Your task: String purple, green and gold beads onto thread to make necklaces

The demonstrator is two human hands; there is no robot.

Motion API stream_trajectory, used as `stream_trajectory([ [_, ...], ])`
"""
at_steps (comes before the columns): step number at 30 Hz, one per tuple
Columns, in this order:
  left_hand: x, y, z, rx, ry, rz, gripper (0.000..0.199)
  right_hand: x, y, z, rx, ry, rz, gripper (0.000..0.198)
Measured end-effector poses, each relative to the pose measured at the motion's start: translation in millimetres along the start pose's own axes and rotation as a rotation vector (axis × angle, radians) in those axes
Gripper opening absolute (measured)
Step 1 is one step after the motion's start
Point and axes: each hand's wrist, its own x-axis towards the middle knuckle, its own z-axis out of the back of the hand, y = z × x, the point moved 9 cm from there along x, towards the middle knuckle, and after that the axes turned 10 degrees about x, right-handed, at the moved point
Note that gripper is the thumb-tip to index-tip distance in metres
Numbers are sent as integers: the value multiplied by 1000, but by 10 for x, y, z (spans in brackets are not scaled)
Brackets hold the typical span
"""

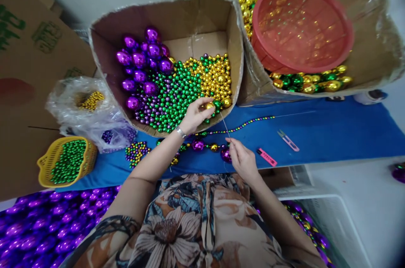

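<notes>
Hands, thin needle between

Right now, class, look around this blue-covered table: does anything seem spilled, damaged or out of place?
Nothing looks clearly damaged or spilled. A little odd: the red basket sits inside the cardboard box on the right, on top of gold and green balls, so it hides some of them.
</notes>
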Motion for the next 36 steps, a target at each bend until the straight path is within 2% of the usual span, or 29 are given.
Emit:
stream_trajectory([
  [3, -124, 111, -19, -573, 42, 218, 30, 5, 4, -67, -22, 36, 35, 27],
  [5, -208, 129, -18, -734, 11, 289, 31, 9, 13, -103, -38, 45, 50, 27],
  [7, -267, 134, -10, -777, -25, 306, 32, 12, 17, -131, -49, 52, 50, 28],
  [16, -326, 147, -50, -676, -12, 228, 39, -14, 10, -159, -85, 72, 51, 29],
  [21, -424, 58, 8, -397, -153, 36, 56, -11, 28, -173, -84, 49, 46, 27],
  [23, -470, 51, -3, -356, -187, 1, 62, -4, 49, -176, -81, 34, 52, 26],
  [30, -594, 131, -124, -424, -149, 32, 62, 7, 106, -205, -74, 36, 106, 25],
  [34, -634, 65, -163, -340, -54, -35, 62, 28, 89, -215, -108, 47, 105, 27],
  [36, -591, 27, -79, -256, -32, -78, 55, 32, 88, -190, -103, 35, 119, 26],
])
